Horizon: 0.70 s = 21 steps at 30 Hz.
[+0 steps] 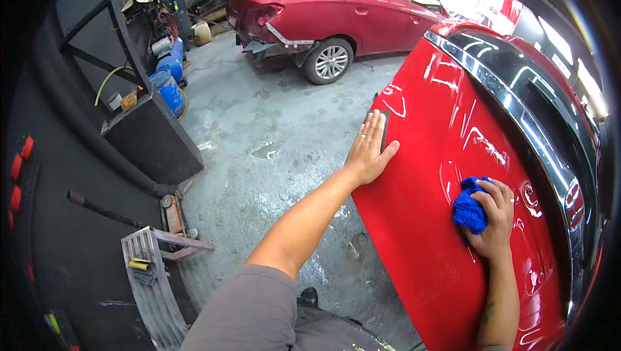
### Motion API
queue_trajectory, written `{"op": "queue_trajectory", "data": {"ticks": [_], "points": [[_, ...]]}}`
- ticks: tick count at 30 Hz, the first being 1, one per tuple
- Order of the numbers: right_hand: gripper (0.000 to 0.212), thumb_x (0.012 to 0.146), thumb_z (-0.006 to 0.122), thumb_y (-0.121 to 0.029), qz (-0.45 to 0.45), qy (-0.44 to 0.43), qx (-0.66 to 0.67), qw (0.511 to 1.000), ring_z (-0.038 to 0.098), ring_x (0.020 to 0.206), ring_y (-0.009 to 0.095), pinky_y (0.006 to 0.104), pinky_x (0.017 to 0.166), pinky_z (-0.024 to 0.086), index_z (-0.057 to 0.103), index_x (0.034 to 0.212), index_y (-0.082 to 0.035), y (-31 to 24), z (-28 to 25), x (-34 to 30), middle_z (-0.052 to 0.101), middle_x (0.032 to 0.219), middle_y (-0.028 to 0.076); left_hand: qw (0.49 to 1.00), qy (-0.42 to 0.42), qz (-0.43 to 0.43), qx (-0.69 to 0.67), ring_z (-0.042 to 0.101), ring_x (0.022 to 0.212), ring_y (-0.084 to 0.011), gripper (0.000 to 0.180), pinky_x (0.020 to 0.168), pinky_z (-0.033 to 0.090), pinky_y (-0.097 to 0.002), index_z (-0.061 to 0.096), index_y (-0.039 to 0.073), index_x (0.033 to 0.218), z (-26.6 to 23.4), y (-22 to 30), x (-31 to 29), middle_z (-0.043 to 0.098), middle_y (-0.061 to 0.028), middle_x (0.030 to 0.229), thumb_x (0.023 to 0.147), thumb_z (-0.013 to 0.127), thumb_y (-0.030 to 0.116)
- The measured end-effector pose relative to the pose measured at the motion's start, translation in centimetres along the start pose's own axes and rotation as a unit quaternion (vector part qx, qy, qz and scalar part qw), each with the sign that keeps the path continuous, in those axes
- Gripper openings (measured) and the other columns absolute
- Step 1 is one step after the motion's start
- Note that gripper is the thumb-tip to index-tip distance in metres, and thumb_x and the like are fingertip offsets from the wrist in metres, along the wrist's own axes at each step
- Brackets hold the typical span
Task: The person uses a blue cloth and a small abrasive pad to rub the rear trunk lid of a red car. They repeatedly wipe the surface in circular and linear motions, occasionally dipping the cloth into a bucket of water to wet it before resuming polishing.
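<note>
A glossy red car panel (414, 222) slopes in front of me, wet with trickles and streaks of water. Near its left edge, my left hand (370, 154) lies with fingers stretched forward and together, thumb apart. It presses a dark flat sanding pad (386, 128) on the panel; most of the pad is hidden under the fingers. Farther right, my right hand (495, 218) closes round a bunched blue cloth (469, 206) against the wet paint.
Chrome trim and dark glass (550, 118) border the panel on the right. Ahead stands another red car (369, 11) with its rear bumper off. A ridged metal stand (155, 293) with small pads is at lower left, near a blue drum (167, 92) and black cabinet (155, 141).
</note>
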State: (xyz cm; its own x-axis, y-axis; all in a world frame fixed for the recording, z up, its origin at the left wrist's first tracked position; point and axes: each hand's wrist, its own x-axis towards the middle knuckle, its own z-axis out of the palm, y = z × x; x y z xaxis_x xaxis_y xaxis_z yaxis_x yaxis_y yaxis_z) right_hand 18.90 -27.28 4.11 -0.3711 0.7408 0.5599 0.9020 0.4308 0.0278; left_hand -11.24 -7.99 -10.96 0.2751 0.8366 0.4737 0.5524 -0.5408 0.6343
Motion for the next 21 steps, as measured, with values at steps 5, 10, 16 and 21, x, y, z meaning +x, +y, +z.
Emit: {"op": "queue_trajectory", "data": {"ticks": [5, 10, 16, 21], "points": [[0.052, 0.062, 0.095, -0.025, -0.001, -0.007, -0.001, 1.0, 0.063, 0.133, 0.042, 0.0588, 0.112, 0.047, 0.075, 0.108, -0.013, 0.3, 0.0, 0.0, 0.074, 0.134, 0.012, 0.996, -0.044, 0.078, -0.009, 0.006, 0.172, -0.0532, 0.104, 0.138, 0.015, -0.0623, 0.005, -0.005, 0.178, 4.4, 4.9, -16.6, 0.005, -0.0351, 0.184, 0.11, 0.062, 0.05], [0.051, 0.062, 0.094, -0.024, 0.007, -0.008, -0.014, 1.0, 0.064, 0.133, 0.041, 0.058, 0.111, 0.048, 0.075, 0.108, -0.013, 0.3, -0.8, -0.1, 0.074, 0.134, 0.011, 0.998, 0.037, 0.044, 0.03, 0.011, 0.173, -0.0439, 0.093, 0.139, 0.013, -0.0571, 0.013, -0.006, 0.176, 2.4, 2.1, -1.7, 0.011, -0.0318, 0.185, 0.115, 0.054, 0.049], [0.05, 0.063, 0.095, -0.024, -0.01, -0.006, -0.005, 1.0, 0.064, 0.133, 0.041, 0.0575, 0.111, 0.048, 0.075, 0.108, -0.014, 0.4, -0.4, 0.5, 0.074, 0.134, 0.011, 0.994, 0.065, 0.068, 0.061, 0.016, 0.171, -0.0489, 0.096, 0.138, 0.016, -0.0591, 0.021, -0.009, 0.174, 2.5, 3.1, -0.6, 0.017, -0.0348, 0.182, 0.113, 0.055, 0.057], [0.051, 0.065, 0.095, -0.027, -0.005, -0.009, -0.003, 1.0, 0.065, 0.132, 0.041, 0.0582, 0.11, 0.048, 0.075, 0.11, -0.014, 0.5, -0.3, 0.3, 0.074, 0.133, 0.011, 0.993, -0.025, 0.105, -0.038, 0.01, 0.17, -0.0573, 0.111, 0.136, 0.013, -0.0665, 0.011, -0.008, 0.176, 5.1, 9.3, -17.3, 0.01, -0.0384, 0.183, 0.107, 0.061, 0.063]]}}
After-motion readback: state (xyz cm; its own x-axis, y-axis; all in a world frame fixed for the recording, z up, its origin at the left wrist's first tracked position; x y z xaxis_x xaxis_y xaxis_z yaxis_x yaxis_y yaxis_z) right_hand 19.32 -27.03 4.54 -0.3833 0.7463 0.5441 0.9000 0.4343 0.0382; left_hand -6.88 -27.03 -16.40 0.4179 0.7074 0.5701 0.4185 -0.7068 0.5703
